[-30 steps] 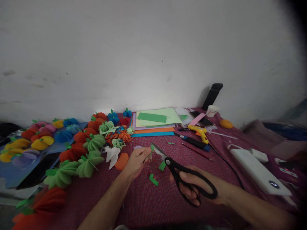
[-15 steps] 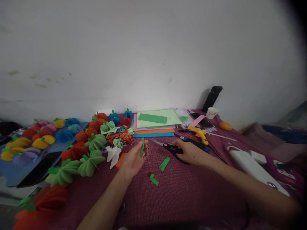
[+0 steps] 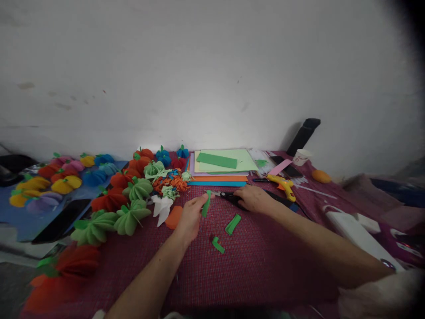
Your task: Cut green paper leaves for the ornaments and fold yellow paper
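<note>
Taking the stack of coloured sheets point(image 3: 248, 165) as the landmark, I counted one long green strip point(image 3: 217, 160) upon it. In front of it there were one pair of scissors point(image 3: 229, 196) and three smaller green pieces point(image 3: 233, 224). To its right were one glue gun point(image 3: 283, 186), one pink strip point(image 3: 280, 167) and one paper cup point(image 3: 301, 157). To its left stood four light green paper pumpkins point(image 3: 132, 217) and one purple pumpkin point(image 3: 44, 202); the orange pumpkins point(image 3: 111, 200) overlapped, so their number was perhaps seven or more.
</note>
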The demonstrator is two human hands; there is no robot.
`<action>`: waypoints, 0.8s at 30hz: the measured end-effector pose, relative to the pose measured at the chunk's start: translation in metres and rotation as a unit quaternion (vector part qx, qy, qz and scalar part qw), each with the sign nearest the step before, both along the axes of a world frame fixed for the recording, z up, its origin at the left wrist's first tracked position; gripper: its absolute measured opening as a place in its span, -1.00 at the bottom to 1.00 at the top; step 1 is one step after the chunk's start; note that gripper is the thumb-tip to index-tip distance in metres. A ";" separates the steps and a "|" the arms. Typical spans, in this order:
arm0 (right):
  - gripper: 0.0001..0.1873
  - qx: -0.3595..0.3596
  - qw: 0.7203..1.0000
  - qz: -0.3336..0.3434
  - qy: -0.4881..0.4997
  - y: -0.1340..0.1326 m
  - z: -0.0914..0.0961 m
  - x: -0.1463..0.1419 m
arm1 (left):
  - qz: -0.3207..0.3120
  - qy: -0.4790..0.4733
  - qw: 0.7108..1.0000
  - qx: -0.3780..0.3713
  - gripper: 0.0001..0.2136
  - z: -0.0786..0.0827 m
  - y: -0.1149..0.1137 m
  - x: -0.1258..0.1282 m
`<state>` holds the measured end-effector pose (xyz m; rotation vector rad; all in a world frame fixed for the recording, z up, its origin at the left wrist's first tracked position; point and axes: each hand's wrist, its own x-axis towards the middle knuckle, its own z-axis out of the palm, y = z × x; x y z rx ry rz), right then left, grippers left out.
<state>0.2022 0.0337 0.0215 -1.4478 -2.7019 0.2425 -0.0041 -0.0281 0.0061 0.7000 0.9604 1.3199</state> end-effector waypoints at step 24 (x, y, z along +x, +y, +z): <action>-0.75 -0.415 0.646 -0.127 0.629 -0.021 0.008 -0.026 | -0.068 0.059 0.989 0.118 -0.77 0.006 -0.008 -0.002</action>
